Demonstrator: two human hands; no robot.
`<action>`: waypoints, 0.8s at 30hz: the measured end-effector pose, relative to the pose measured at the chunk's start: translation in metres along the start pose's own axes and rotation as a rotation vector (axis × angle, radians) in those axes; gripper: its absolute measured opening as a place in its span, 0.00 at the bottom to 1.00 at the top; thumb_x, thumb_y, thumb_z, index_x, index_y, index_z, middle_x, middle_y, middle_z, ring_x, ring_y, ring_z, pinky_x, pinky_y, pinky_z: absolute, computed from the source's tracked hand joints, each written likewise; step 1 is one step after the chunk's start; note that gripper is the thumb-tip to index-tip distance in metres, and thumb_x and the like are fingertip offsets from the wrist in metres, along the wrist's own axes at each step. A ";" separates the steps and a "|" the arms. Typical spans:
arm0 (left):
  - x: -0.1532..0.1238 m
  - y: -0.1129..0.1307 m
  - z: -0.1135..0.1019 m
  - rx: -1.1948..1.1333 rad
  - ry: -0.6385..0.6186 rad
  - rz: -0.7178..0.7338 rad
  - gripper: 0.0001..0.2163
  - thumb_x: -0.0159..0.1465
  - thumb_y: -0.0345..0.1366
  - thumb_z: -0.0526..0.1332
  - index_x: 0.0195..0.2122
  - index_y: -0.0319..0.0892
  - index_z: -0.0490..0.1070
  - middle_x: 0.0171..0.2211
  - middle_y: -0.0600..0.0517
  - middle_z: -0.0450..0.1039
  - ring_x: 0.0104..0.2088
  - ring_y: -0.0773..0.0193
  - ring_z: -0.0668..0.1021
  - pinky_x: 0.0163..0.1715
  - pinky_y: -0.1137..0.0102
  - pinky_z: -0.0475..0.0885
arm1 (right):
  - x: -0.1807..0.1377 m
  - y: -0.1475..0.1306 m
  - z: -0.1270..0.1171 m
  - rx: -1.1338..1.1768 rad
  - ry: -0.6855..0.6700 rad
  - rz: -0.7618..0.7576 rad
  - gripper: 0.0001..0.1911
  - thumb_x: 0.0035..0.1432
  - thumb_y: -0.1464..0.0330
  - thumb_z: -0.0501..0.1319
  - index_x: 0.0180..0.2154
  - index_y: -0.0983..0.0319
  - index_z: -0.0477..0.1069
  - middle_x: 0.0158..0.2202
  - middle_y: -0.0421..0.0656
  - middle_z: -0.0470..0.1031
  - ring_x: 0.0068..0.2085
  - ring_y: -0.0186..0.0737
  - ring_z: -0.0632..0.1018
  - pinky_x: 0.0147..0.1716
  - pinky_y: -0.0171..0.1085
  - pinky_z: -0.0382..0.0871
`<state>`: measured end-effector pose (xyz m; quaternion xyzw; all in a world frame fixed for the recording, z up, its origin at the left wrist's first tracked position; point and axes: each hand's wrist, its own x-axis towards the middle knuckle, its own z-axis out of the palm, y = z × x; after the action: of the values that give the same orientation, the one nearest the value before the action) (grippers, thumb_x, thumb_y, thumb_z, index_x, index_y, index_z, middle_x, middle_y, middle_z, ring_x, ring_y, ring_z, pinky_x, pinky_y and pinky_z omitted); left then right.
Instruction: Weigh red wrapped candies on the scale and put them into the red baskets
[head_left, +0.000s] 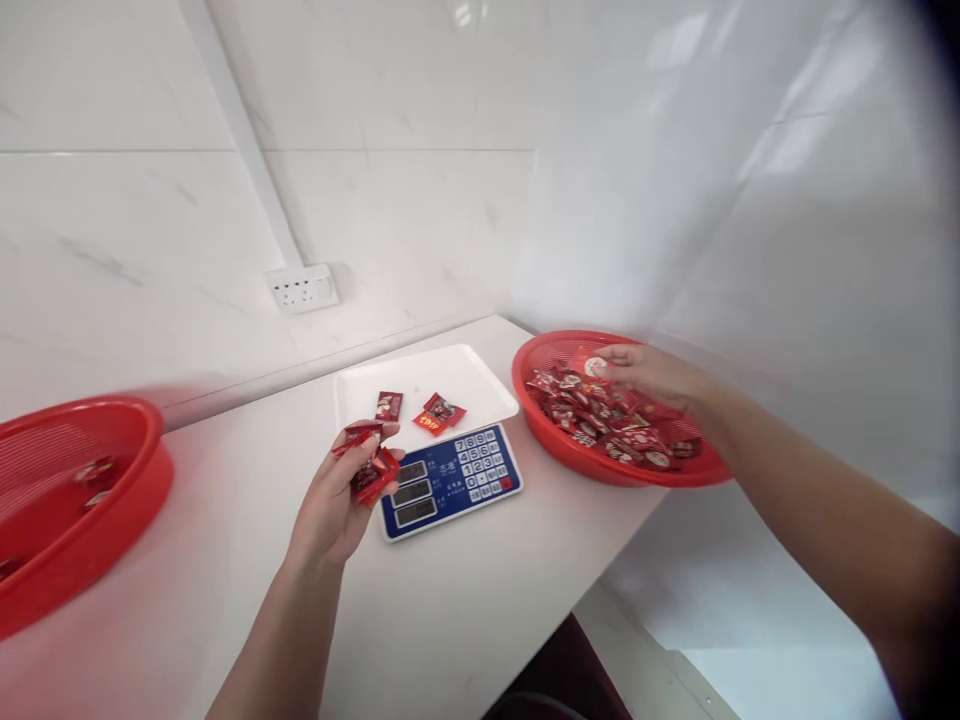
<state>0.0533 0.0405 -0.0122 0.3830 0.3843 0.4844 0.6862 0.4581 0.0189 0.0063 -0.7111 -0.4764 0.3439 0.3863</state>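
Note:
My left hand [341, 495] is closed around several small red candy packets [373, 472], held over the left end of a digital scale [450, 483] with a blue keypad panel. On the scale's white tray [480, 385] lie a few loose packets [442, 410], red and orange. To the right, my right hand [649, 372] reaches over a red plastic basket [536, 345] heaped with wrapped candies [622, 420]. Its fingers pinch a red packet with a white round mark [595, 367] at the top of the heap.
A second red basket [135, 480] stands at the left edge with a few packets in it. The white table [420, 610] meets a marbled wall carrying a power socket [302, 289]. The right-hand basket sits by the table's right edge, close to the side wall.

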 end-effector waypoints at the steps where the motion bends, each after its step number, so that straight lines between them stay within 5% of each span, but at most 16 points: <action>1: 0.000 0.001 -0.001 -0.022 0.011 0.017 0.08 0.57 0.34 0.63 0.39 0.41 0.72 0.48 0.48 0.73 0.35 0.64 0.80 0.20 0.77 0.76 | -0.001 -0.008 0.010 0.049 -0.042 -0.034 0.18 0.51 0.61 0.65 0.45 0.57 0.71 0.47 0.46 0.75 0.46 0.49 0.75 0.42 0.45 0.72; 9: -0.001 0.012 -0.007 -0.178 0.113 0.053 0.07 0.58 0.32 0.62 0.38 0.41 0.70 0.47 0.49 0.74 0.38 0.64 0.80 0.25 0.78 0.76 | -0.005 -0.072 0.127 0.062 -0.376 -0.234 0.21 0.55 0.65 0.63 0.50 0.61 0.70 0.51 0.47 0.74 0.50 0.45 0.75 0.51 0.45 0.68; 13: -0.005 0.013 -0.006 -0.185 0.063 0.049 0.07 0.58 0.33 0.62 0.38 0.41 0.70 0.45 0.49 0.74 0.38 0.64 0.80 0.26 0.77 0.77 | 0.001 -0.084 0.165 -0.082 -0.308 -0.330 0.28 0.56 0.69 0.60 0.58 0.62 0.62 0.55 0.50 0.69 0.54 0.45 0.72 0.54 0.46 0.65; 19: -0.009 0.014 -0.009 -0.040 -0.083 0.113 0.11 0.57 0.34 0.63 0.41 0.45 0.68 0.39 0.52 0.73 0.37 0.63 0.79 0.23 0.75 0.76 | -0.030 -0.076 0.165 -0.156 -0.401 -0.474 0.23 0.57 0.62 0.58 0.54 0.58 0.67 0.51 0.46 0.73 0.52 0.44 0.73 0.52 0.47 0.67; 24: -0.012 0.023 -0.017 0.020 -0.080 0.286 0.12 0.57 0.34 0.63 0.42 0.46 0.67 0.38 0.53 0.71 0.33 0.66 0.78 0.20 0.76 0.75 | -0.072 -0.045 0.154 -0.132 -0.505 -0.332 0.21 0.56 0.55 0.57 0.47 0.60 0.71 0.45 0.46 0.76 0.48 0.46 0.75 0.48 0.45 0.69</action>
<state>0.0269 0.0371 0.0033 0.4595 0.3031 0.5579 0.6211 0.2854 -0.0041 -0.0166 -0.5392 -0.6882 0.4104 0.2593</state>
